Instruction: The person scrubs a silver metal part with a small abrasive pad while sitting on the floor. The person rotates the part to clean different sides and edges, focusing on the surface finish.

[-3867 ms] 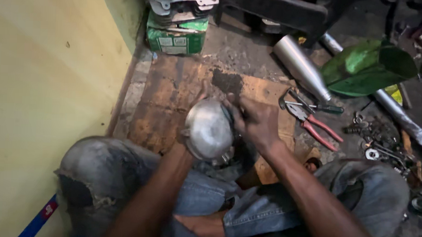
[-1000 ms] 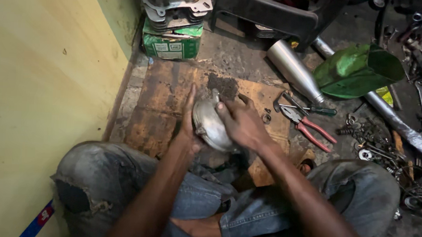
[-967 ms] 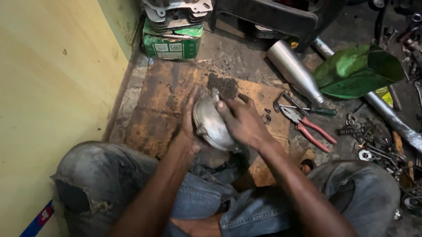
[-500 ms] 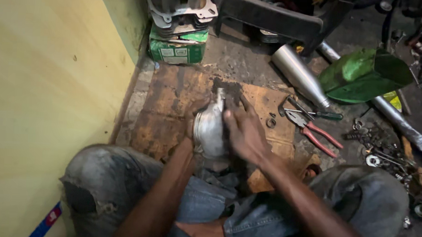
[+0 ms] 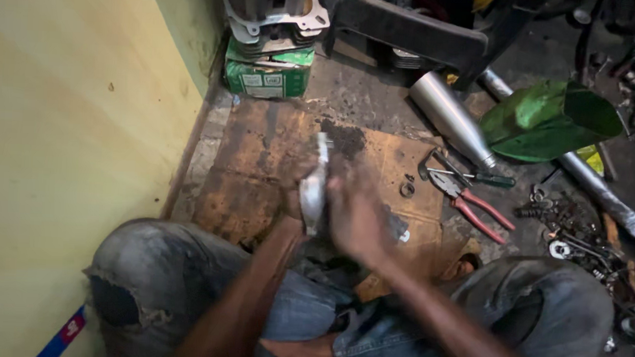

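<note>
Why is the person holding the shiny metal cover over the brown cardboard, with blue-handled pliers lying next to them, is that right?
Nearly right. The pliers have red handles, not blue; the head view shows them lying on the floor on the person's right. The rest stands: both the left hand and the right hand are on the metal cover, held edge-on over the brown cardboard.

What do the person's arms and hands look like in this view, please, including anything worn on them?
Both arms are bare up to the bottom edge of the picture: no sleeves, gloves, watch or rings show. The left hand is mostly hidden behind a grey metal part, and the right hand is motion-blurred, so finer marks cannot be told. The legs below wear faded, grimy blue jeans.
</note>
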